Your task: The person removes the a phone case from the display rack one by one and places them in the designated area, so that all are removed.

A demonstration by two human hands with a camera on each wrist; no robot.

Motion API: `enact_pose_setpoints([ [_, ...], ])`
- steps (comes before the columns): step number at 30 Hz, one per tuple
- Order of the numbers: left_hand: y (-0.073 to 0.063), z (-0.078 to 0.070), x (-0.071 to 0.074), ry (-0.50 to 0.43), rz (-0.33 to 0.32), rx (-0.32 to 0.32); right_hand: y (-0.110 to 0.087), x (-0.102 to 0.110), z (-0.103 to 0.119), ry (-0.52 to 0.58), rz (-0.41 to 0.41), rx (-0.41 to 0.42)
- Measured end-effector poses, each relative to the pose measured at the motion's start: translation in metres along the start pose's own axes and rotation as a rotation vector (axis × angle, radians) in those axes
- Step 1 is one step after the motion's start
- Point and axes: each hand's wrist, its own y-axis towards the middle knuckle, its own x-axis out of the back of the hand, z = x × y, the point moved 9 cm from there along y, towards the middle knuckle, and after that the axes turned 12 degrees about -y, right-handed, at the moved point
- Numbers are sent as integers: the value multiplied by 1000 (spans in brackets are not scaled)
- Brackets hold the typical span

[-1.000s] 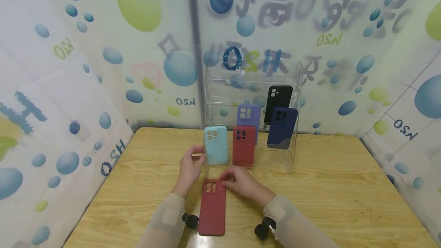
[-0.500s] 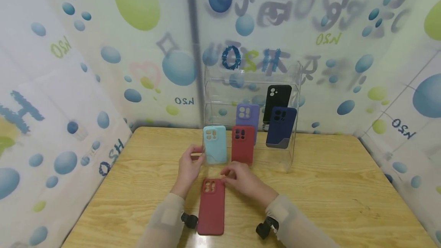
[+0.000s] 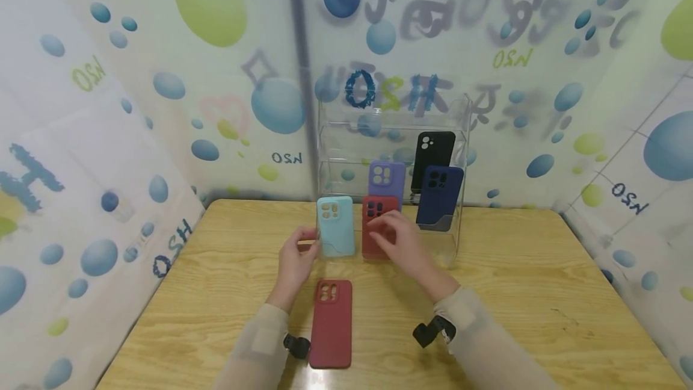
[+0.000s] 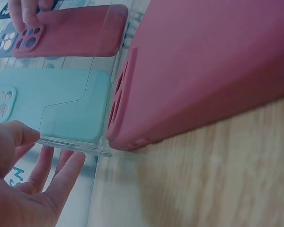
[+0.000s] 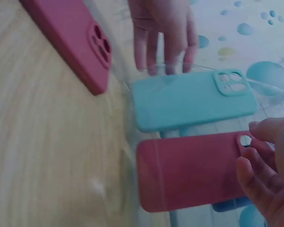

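Observation:
My left hand [image 3: 295, 260] holds the left side edge of a clear display rack [image 4: 75, 146], thumb at the front and fingers along the outer side. Just beside it, a light blue phone case [image 3: 337, 227] stands in the rack's bottom row. My right hand [image 3: 403, 242] is at a red phone case [image 5: 189, 172] in the same row, fingertips near its camera cutout and a gap between thumb and fingers. Whether they touch the case is hard to tell. A second red phone case [image 3: 331, 324] lies flat on the table between my forearms.
Higher in the rack stand a purple phone case [image 3: 387, 179], a black phone case [image 3: 433, 155] and a dark blue phone case [image 3: 440, 197]. The wooden table [image 3: 514, 306] reaches back to a patterned wall [image 3: 260, 29].
My right hand has left the top corner of the red case on the table and moved up and forward to the red case in the rack. The left hand stays at the rack's edge.

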Motion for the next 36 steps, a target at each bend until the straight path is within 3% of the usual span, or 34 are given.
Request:
enact_pose_setpoints([
  [4,0,-2,0,-6,1,-7,9,25,-2,-21,-97,13],
  [10,1,-2,1,2,-9,-17,18,45,-7,-149,-125,-6],
  [20,1,-2,2,5,-14,-17,21,42,-17,-284,-90,-16],
  [36,0,0,1,2,-21,-2,20,48,-19,-151,-156,14],
])
